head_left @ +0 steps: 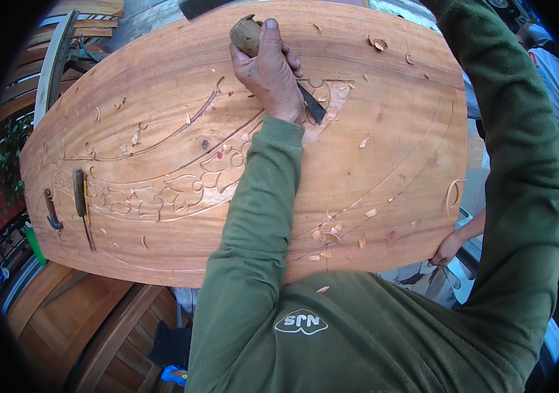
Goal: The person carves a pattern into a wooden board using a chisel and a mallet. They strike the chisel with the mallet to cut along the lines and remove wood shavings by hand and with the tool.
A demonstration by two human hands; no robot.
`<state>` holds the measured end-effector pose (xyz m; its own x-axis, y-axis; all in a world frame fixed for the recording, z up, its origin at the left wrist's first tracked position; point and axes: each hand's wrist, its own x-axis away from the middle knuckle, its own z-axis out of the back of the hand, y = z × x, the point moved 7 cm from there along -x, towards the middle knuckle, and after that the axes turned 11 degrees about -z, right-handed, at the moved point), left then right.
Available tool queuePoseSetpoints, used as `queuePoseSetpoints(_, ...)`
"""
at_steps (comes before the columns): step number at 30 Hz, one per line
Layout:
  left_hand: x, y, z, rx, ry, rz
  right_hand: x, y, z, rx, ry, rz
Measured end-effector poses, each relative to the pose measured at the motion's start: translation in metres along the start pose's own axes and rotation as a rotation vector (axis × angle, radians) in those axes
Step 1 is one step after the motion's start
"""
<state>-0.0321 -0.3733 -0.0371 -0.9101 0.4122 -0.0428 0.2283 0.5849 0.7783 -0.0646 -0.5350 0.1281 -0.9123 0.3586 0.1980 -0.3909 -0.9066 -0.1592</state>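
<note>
My left hand (270, 72) is closed around the wooden handle (245, 34) of a chisel. The dark steel blade (312, 103) slants down to the right, its tip beside a carved petal pattern (317, 84) on a large reddish-brown wooden panel (384, 150). My right arm (508, 111) is raised along the right side, and its hand is beyond the top edge. A dark, blunt block, perhaps a mallet head (202, 6), shows at the top edge; what holds it is hidden. Carved flowers and scrolls (155, 193) run across the panel's left half.
Another chisel (80, 193), a pencil (87, 196) and a dark hooked tool (52, 209) lie at the panel's left. Curled shavings (332, 234) are scattered over it. Another person's hand (448, 249) is by the right near edge. Wooden panels (63, 314) stand at lower left.
</note>
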Motion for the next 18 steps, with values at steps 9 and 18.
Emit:
queuePoseSetpoints(9, 0.006, 0.007, 0.001, -0.003, -0.030, 0.002, -0.004, -0.019, -0.003, -0.132, -0.072, 0.090)
queuePoseSetpoints(18, 0.008, 0.003, -0.009, 0.200, -0.167, 0.142, 0.019, -0.022, -0.007, -0.084, -0.086, 0.023)
